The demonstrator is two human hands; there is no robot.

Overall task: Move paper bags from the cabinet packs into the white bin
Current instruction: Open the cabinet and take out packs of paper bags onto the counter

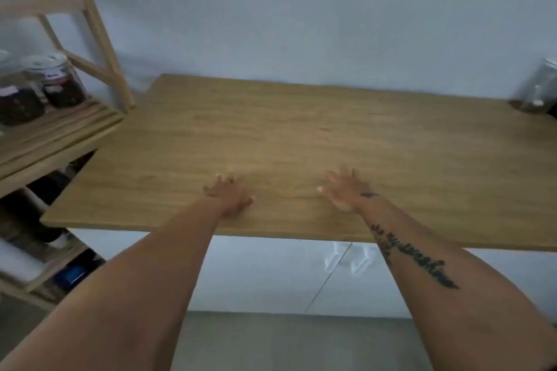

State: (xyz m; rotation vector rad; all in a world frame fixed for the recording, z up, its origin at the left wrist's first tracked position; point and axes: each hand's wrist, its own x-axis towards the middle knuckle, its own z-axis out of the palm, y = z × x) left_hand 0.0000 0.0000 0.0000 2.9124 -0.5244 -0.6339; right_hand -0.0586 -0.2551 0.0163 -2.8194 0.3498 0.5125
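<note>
Both my hands lie flat on a wooden countertop near its front edge. My left hand rests palm down with its fingers spread. My right hand rests the same way a little to the right, holding nothing. Under the countertop stands a white cabinet with its doors closed and two white handles. No paper bags, packs or white bin show in this view.
A wooden shelf unit stands at the left, with dark-filled glass jars on one shelf and assorted items on the lower shelves. A clear container sits at the countertop's far right. A grey wall runs behind.
</note>
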